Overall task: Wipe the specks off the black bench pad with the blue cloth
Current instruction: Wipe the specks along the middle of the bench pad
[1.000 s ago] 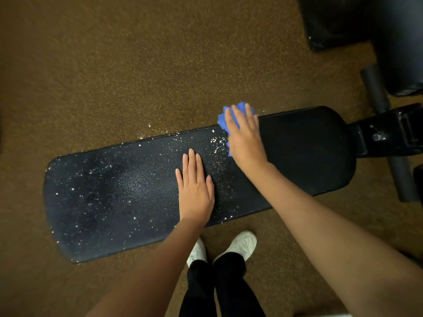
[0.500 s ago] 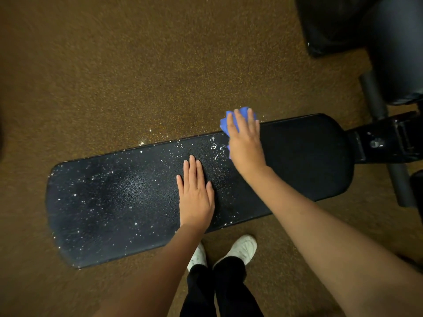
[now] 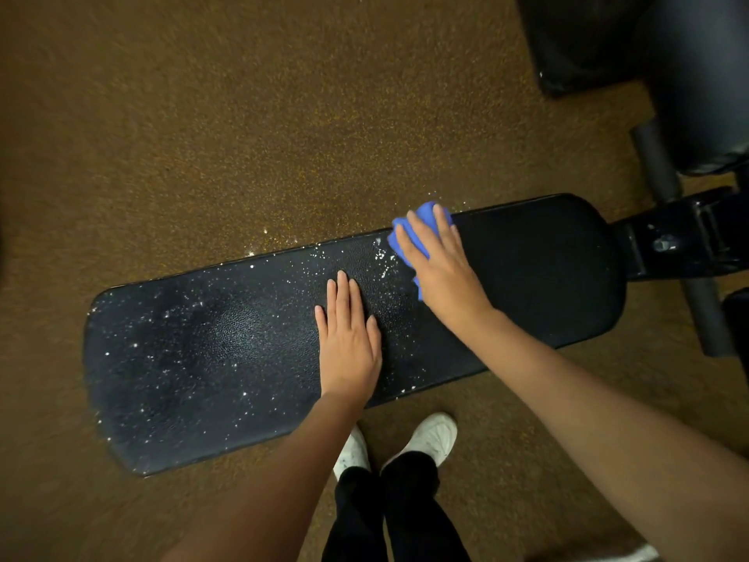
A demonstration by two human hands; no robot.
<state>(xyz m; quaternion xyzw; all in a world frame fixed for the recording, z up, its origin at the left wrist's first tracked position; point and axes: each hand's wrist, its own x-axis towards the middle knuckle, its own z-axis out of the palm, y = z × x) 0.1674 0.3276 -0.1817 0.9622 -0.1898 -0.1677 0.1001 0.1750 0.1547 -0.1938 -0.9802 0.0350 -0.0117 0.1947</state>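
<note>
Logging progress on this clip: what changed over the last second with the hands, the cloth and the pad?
Little changed. The right hand kept the blue cloth pressed at the far edge of the black bench pad, shifting only slightly. The left hand stayed flat mid-pad. Specks still cover the left part; the right end still looks clean. The view itself shifted a little.

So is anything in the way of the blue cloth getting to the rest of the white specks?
Yes, the left hand lies flat on the bench pad, right between the blue cloth under the right hand and the specks still covering the pad's left part.
</note>
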